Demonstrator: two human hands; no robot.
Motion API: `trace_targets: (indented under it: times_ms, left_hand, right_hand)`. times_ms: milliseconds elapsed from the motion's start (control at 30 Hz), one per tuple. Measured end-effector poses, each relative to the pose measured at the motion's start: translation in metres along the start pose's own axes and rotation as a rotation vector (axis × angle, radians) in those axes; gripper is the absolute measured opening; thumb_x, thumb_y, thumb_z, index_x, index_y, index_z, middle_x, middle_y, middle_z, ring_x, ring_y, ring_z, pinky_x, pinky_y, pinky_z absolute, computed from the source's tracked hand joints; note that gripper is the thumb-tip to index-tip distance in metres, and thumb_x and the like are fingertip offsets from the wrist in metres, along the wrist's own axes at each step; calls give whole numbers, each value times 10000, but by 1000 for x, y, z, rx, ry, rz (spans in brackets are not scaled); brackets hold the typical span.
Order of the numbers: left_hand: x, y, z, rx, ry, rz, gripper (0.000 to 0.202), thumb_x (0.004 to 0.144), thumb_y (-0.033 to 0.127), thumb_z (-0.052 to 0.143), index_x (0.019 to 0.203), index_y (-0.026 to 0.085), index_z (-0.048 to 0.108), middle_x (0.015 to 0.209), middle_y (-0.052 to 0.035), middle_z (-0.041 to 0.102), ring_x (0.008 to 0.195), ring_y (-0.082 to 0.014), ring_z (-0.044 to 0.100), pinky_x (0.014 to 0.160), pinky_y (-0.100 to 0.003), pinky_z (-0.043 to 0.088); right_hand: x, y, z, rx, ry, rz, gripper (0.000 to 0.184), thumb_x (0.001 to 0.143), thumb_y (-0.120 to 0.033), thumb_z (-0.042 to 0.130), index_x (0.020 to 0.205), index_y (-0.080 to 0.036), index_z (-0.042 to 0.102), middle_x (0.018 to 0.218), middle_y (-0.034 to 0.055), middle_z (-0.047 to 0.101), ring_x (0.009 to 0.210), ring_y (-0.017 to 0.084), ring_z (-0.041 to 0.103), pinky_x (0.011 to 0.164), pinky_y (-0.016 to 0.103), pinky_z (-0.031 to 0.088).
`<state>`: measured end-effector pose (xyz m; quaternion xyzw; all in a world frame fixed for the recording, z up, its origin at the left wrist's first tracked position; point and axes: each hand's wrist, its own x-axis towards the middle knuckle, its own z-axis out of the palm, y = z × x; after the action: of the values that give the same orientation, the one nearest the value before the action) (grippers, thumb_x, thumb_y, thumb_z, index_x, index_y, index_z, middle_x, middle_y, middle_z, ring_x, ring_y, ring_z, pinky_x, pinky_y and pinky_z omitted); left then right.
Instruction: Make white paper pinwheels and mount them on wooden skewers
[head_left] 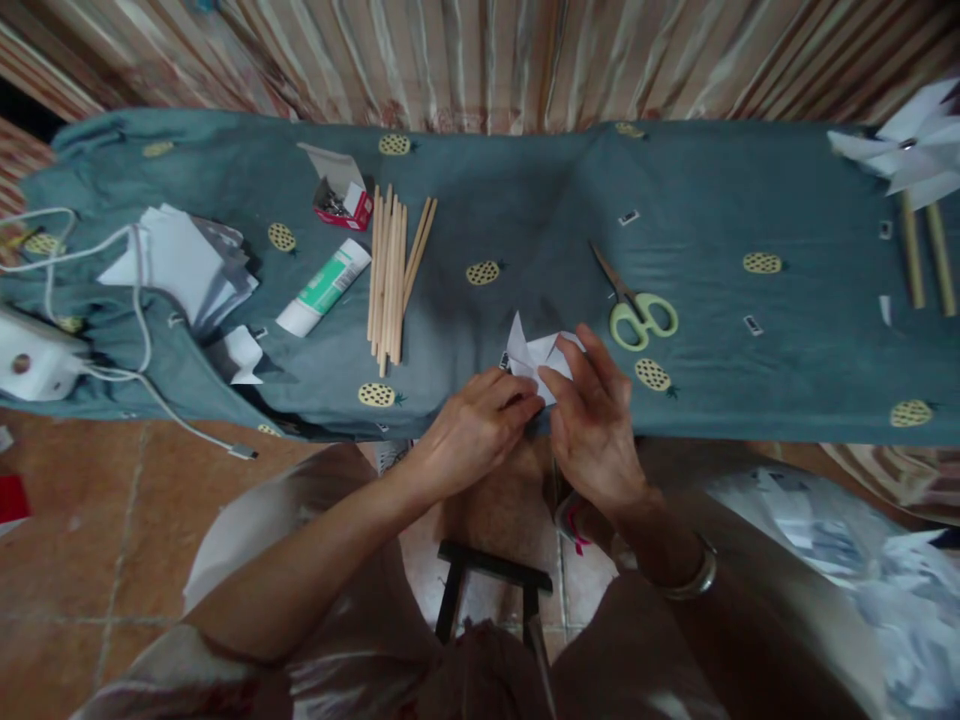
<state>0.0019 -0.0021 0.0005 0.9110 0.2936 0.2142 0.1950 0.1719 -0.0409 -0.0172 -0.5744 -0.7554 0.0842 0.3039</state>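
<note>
A small white paper piece (541,352) with folded, raised points lies at the near edge of the cloth-covered table, between my two hands. My left hand (480,420) is closed, its fingers pinching the lower left part of the paper. From the right, my right hand (596,420) bends thumb and fingers over the paper's right side and grips it. Part of the sheet is hidden under my fingers. Just right of my right hand lie scissors (637,312) with pale green handles, blades pointing away. To the left is a bundle of wooden sticks (388,275).
A glue tube (325,287), an open red box (343,205) of small metal pieces and a stack of white paper (180,262) lie left. A white cable (142,330) trails over the edge from a power strip (34,360). Paper pinwheels (911,145) on sticks stand far right.
</note>
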Motion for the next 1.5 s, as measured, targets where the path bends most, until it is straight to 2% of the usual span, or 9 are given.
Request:
trace_targets:
  times_ms: [167,333,500,667,900,1033,1133,1300,1500]
  left_hand:
    - [-2,-2,0,-5,16,17,183,902,104,505,1036,98,629,995,-95,644,902,-185,560,781,-322,529]
    - [-4,-3,1,-15,21,19,208,898,96,500,1069,110,618,1014,-91,637,915,-181,559,792,-324,528]
    - [-5,-4,1,-7,15,17,214,910,119,492,1089,131,609,1016,-87,635,917,-182,564,796,-337,531]
    - [-4,-3,1,-15,5,14,206,920,126,476,1069,126,618,1007,-88,637,913,-182,565,794,-331,530]
    - [-3,-3,0,-20,34,19,202,915,119,488,1070,118,617,985,-87,644,910,-179,573,782,-322,532]
    - [-3,-3,0,-7,44,26,199,923,133,482,1067,123,620,976,-85,646,901,-178,573,776,-325,537]
    - [-3,-3,0,1,43,33,195,922,133,482,1055,115,624,968,-90,647,897,-180,574,770,-325,542]
    - [-4,-3,1,-10,22,14,201,919,127,483,1060,126,626,989,-90,644,914,-179,576,784,-333,540]
    - [-3,-4,-1,-12,21,11,199,924,131,471,1043,125,631,997,-92,646,919,-183,579,790,-339,541]
  right_hand:
    - [-1,6,-8,116,-1,55,437,862,-62,412,1197,-294,570,1418,38,478,1431,272,276,1108,558,336]
    - [-2,10,-18,234,-14,122,390,881,-97,422,1189,-251,607,1415,63,484,1410,270,321,1124,554,339]
    - [-2,7,-13,121,4,44,417,872,-63,412,1196,-271,573,1393,51,498,1412,264,316,1113,554,358]
    - [0,2,-7,-6,-49,-1,434,871,-34,404,1205,-285,524,1388,62,505,1430,272,281,1097,548,358]
    - [-1,9,-8,126,39,39,392,864,-55,404,1167,-242,569,1355,67,526,1398,264,338,1105,540,368]
    - [-4,8,-11,125,2,25,501,849,-53,422,1282,-292,504,1468,37,404,1427,282,276,1109,578,343]
    - [-2,4,-10,67,-37,-14,535,843,-31,421,1282,-330,491,1517,25,326,1441,311,232,1097,603,335]
    - [2,-1,-6,22,-42,-2,526,855,-27,407,1251,-361,497,1487,24,376,1435,315,251,1091,589,338]
    - [1,4,-6,96,-18,9,455,868,-56,390,1210,-310,549,1471,25,396,1437,290,249,1094,591,337]
